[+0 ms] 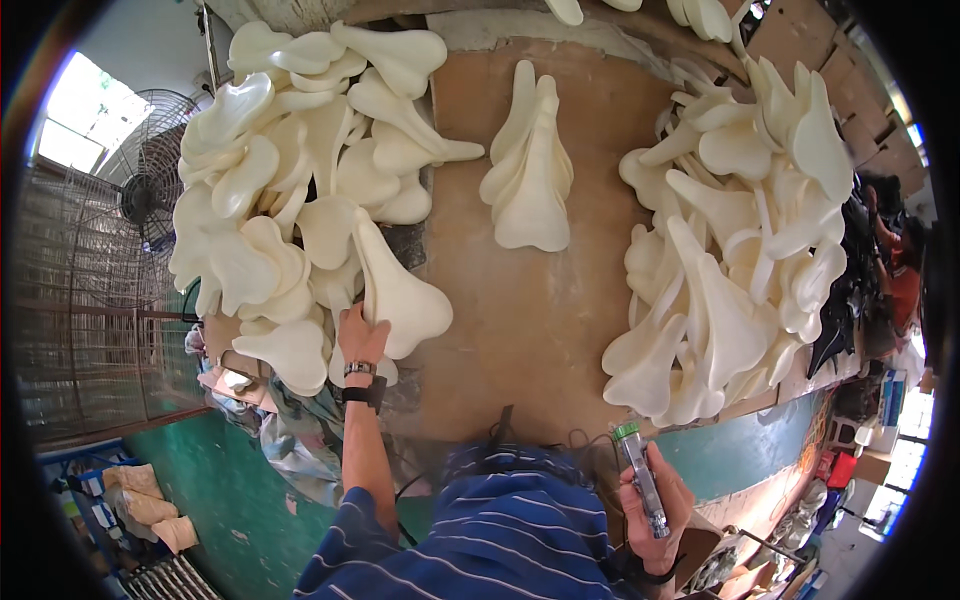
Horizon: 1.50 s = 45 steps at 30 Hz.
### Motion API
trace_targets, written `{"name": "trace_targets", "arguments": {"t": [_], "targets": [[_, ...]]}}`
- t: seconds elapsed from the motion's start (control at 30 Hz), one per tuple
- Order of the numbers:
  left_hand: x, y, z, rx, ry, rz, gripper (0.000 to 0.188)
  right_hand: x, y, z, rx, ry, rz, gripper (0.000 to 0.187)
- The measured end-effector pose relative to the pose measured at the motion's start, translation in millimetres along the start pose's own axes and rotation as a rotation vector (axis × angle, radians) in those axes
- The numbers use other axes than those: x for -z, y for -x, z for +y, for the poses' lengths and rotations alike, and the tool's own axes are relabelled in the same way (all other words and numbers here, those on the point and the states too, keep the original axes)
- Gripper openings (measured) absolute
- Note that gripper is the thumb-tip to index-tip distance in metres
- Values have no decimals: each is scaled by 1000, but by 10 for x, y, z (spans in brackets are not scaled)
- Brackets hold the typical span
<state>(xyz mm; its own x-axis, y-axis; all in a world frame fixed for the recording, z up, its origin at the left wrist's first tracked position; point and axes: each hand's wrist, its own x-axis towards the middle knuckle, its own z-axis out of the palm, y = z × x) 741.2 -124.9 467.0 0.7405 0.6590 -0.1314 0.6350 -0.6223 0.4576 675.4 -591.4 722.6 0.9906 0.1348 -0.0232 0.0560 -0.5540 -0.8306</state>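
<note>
Far left: floor fan (148,195) by a mesh screen (75,310). Below, a blue rack (85,505) on the green floor (215,480), with tan bundles (148,497) beside it; contents of the bundles cannot be made out.

Left part of table: large, disordered heap of cream saddle-shaped pieces (245,185), overlapping at many angles. Crumpled cloth and plastic (295,455) hang at the table edge below.

Left hand (362,338), with watch and dark wristband: grasping the near left edge of one cream piece (408,305) at the inner side of this heap, thumb over its face. The piece's narrow end points away from the wearer, wide end toward the centre.

Centre: brown board (510,340). On its far part, a neat nested stack (530,190) of similar pieces, narrow ends away.

Right hand (662,500): closed around a clear cylindrical tool (645,485) with a green end, held off the table near the body. Contents of its barrel: cannot tell.

Right part of table: second loose heap (735,260). Beyond it, another person (905,285) in orange-red, a red container (840,470) and a cardboard box (873,468); insides not discernible.
</note>
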Motion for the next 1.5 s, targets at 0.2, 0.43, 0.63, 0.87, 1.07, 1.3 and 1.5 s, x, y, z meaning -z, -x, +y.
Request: {"name": "trace_targets", "arguments": {"t": [0.2, 0.43, 0.63, 0.87, 1.07, 1.3, 1.5], "targets": [[-65, 177, 348, -176, -374, 380, 68, 49, -70, -13, 67, 17, -80, 60], [-993, -11, 1725, -657, 199, 52, 61, 118, -81, -68, -13, 60, -38, 54], [-2092, -888, 1956, -466, 203, 215, 54, 53, 77, -141, 124, 103, 137, 52], [-985, -393, 1969, -355, 67, 36, 40, -9, 134, 110, -76, 16, 120, 59], [575, -1260, -332, -317, -192, 354, 47, 271, -20, 227, 47, -163, -221, 99], [919, -1074, -252, -61, -582, 465, 51, 223, -69, 330, 92, -173, -220, 101], [456, -475, 956, -524, -207, 717, 54, 202, -28, 156, 61, -23, -70, 71]]}}
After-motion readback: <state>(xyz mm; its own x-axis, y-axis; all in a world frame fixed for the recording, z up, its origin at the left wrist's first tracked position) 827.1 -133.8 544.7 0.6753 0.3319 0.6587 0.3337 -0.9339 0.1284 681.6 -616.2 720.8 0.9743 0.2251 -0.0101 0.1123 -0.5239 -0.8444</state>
